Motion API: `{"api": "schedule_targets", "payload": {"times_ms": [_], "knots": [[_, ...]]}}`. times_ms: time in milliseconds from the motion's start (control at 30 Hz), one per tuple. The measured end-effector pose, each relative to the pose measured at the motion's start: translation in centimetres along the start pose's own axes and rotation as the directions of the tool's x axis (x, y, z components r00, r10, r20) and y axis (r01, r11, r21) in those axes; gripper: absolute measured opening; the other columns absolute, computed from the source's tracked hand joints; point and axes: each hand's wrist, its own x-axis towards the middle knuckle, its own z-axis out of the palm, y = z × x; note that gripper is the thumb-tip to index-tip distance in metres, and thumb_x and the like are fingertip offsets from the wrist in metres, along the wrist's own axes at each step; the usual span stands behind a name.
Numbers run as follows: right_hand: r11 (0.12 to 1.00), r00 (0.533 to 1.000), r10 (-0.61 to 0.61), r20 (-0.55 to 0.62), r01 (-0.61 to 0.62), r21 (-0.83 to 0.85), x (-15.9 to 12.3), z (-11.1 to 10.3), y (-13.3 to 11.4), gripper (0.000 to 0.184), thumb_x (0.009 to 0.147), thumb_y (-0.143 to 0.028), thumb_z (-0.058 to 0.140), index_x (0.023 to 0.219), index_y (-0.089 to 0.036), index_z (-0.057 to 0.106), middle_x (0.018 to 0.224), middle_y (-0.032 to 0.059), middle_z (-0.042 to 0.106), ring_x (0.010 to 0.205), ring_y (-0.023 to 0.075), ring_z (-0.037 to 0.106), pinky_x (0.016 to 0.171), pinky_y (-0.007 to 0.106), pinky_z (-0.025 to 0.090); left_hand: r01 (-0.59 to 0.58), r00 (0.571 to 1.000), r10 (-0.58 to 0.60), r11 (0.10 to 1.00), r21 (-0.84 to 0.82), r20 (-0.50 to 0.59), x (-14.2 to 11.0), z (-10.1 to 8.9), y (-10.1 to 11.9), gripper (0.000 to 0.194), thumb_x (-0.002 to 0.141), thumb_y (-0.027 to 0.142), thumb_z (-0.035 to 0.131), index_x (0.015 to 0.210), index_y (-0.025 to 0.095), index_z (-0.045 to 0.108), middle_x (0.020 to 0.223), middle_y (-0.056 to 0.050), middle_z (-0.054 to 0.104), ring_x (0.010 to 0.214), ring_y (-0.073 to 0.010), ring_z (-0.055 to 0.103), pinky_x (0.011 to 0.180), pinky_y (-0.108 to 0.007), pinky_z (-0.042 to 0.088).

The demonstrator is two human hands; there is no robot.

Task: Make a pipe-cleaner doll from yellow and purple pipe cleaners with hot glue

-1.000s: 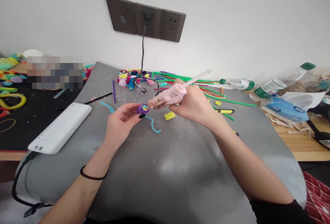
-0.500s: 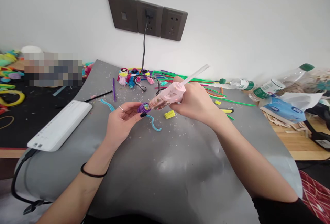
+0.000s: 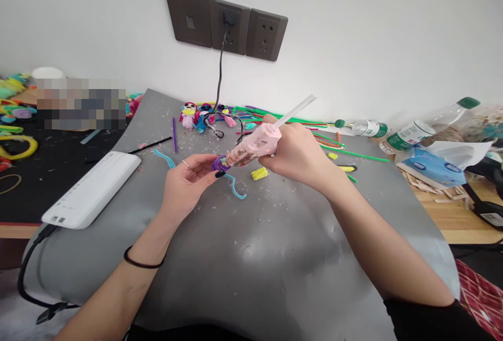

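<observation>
My right hand (image 3: 296, 150) is wrapped round a pink hot glue gun (image 3: 255, 144), whose nozzle points down to the left. A clear glue stick (image 3: 294, 112) sticks out of its back end. Between the thumb and fingers of my left hand (image 3: 188, 181) is a small purple coil of pipe cleaner (image 3: 218, 164) with a bit of yellow and green at its end. The nozzle meets that end; whether it touches, I cannot tell. A light blue pipe cleaner (image 3: 236, 189) lies below the coil, and a folded yellow piece (image 3: 259, 174) rests to its right.
Several small pipe-cleaner dolls (image 3: 188, 116) lie at the back beside green pipe cleaners (image 3: 298, 119). On the left is a white power strip (image 3: 92, 189). Plastic bottles (image 3: 408, 135) and a tissue pack (image 3: 432, 167) are at the right. A black cord (image 3: 220, 74) hangs from the wall socket.
The glue gun has dipped very slightly, its glue stick shifting a little left and its nozzle closer over the purple coil. Both hands keep their grips.
</observation>
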Motion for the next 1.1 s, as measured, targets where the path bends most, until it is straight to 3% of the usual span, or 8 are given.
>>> {"api": "schedule_targets", "payload": {"times_ms": [367, 667, 1100], "knots": [[1.000, 1.000, -0.011, -0.020, 0.011, 0.000, 0.22, -0.04, 0.12, 0.019, 0.075, -0.018, 0.059, 0.094, -0.021, 0.055, 0.067, 0.0010, 0.055, 0.056, 0.0176, 0.039, 0.059, 0.031, 0.020, -0.007, 1.000, 0.006, 1.000, 0.012, 0.018, 0.01, -0.07, -0.10, 0.060, 0.063, 0.063, 0.092, 0.100, 0.019, 0.075, 0.100, -0.011, 0.081, 0.092, -0.0270, 0.076, 0.089, -0.045, 0.065], [0.998, 0.999, -0.036, -0.035, 0.038, 0.045, 0.11, -0.02, 0.11, 0.027, 0.076, -0.016, 0.056, 0.104, -0.020, 0.056, 0.084, 0.0067, 0.064, 0.064, 0.0211, 0.048, 0.059, 0.031, 0.022, -0.001, 1.000, 0.001, 1.000, 0.002, 0.003, -0.02, -0.02, -0.05, 0.058, 0.063, 0.059, 0.094, 0.100, 0.019, 0.076, 0.099, -0.010, 0.081, 0.092, -0.0271, 0.076, 0.088, -0.044, 0.066], [0.999, 0.999, -0.034, -0.031, 0.035, 0.039, 0.40, -0.11, 0.11, 0.033, 0.077, -0.016, 0.055, 0.110, -0.018, 0.057, 0.069, 0.0025, 0.058, 0.062, 0.0221, 0.050, 0.060, 0.031, 0.025, -0.006, 1.000, 0.006, 1.000, -0.005, -0.006, 0.00, 0.03, -0.16, 0.057, 0.062, 0.058, 0.095, 0.099, 0.019, 0.077, 0.098, -0.010, 0.082, 0.091, -0.0271, 0.077, 0.088, -0.044, 0.066]]}}
